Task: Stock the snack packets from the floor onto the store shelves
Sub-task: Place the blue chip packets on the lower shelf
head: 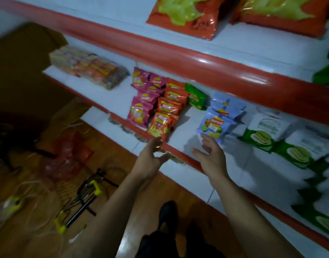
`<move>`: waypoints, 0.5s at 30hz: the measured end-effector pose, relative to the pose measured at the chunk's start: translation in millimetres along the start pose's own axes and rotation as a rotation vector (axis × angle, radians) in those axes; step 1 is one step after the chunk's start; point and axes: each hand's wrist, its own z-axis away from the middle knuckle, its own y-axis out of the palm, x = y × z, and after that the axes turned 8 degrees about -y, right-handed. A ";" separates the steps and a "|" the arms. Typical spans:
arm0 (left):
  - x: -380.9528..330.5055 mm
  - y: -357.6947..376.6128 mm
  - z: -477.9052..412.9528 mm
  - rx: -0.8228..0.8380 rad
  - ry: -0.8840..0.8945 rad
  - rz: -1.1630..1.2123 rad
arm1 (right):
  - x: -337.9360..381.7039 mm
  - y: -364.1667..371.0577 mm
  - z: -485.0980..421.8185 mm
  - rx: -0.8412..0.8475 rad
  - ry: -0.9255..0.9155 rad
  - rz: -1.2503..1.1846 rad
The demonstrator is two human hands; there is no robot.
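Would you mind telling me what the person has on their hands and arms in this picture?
Both the left hand and the right hand are bare, without gloves. The forearms are bare too, with no sleeve in view. No watch, bracelet or ring shows, though the blur could hide a thin ring.

Pink packets (139, 113) 5, orange packets (162, 125) 4, blue packets (215, 125) 3, green packet (195, 96) 1.
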 end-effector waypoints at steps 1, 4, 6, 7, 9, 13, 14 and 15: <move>8.7 -2.7 11.9 -0.028 -0.033 0.013 | 0.7 5.8 7.5 0.046 -0.009 0.007; 37.1 -14.7 47.1 -0.138 -0.142 0.046 | 4.1 25.2 29.8 0.244 -0.049 -0.033; 57.1 -22.3 70.5 -0.194 -0.206 0.059 | 2.0 37.2 46.1 0.356 -0.072 -0.036; 67.2 -23.7 82.7 -0.215 -0.240 0.072 | -0.7 41.4 54.9 0.406 -0.072 -0.022; 88.2 -21.9 107.8 -0.269 -0.309 0.104 | -8.2 47.8 71.8 0.515 -0.056 0.017; 132.1 -14.3 157.2 -0.363 -0.451 0.265 | -24.2 61.9 100.7 0.729 -0.037 0.119; 147.1 -13.7 172.1 -0.384 -0.492 0.310 | -27.5 69.1 109.7 0.786 -0.038 0.154; 160.4 -14.1 187.8 -0.404 -0.534 0.346 | -30.6 77.7 119.6 0.839 -0.036 0.197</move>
